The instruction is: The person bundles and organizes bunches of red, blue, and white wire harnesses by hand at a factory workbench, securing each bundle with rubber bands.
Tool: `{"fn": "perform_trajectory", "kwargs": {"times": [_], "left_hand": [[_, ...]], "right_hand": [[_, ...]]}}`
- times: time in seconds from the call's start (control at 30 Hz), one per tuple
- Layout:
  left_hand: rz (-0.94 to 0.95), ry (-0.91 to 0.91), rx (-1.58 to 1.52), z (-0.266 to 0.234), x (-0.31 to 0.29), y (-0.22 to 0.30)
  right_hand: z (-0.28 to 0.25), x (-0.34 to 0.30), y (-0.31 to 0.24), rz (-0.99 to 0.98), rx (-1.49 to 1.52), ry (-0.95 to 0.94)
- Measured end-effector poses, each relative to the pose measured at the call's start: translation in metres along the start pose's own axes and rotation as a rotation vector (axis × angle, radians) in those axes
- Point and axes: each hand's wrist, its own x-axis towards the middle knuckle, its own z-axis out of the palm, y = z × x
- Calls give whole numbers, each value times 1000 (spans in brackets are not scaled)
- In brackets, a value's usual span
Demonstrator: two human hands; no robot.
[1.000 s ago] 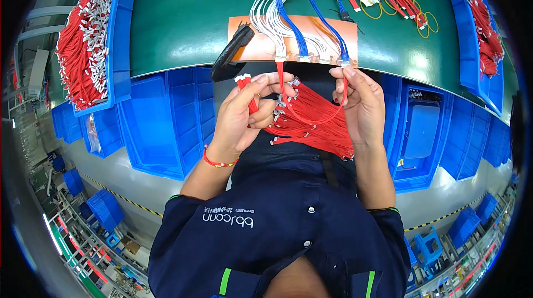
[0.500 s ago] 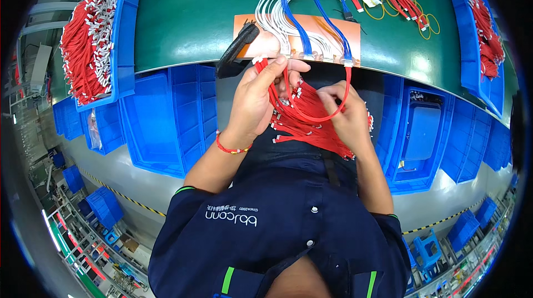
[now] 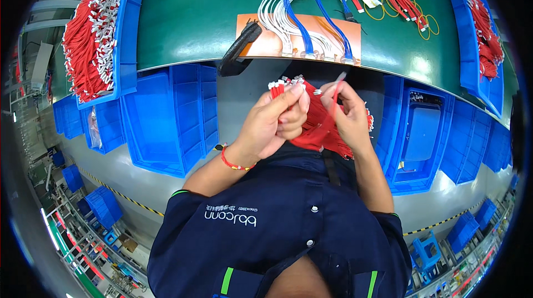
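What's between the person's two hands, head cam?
In the head view, part of the pile of red cables with white connectors shows in the gap between the left hand and the right hand.

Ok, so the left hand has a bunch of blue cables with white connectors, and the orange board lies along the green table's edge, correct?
Not quite: the cables in the left hand are red, not blue, as the head view shows. They do have white connectors, and the orange board does lie along the green table's edge.
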Motion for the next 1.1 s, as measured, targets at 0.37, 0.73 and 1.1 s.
{"fn": "perform_trajectory", "kwargs": {"times": [0.37,0.73,1.1], "left_hand": [[103,99,251,4,-4,-21],[281,156,378,0,6,-25],[306,193,242,-8,16,-16]], "right_hand": [[19,-3,-45,-491,-451,61],[24,-8,-37,-85,83,27],[21,-1,-55,-211,-466,-54]]}}
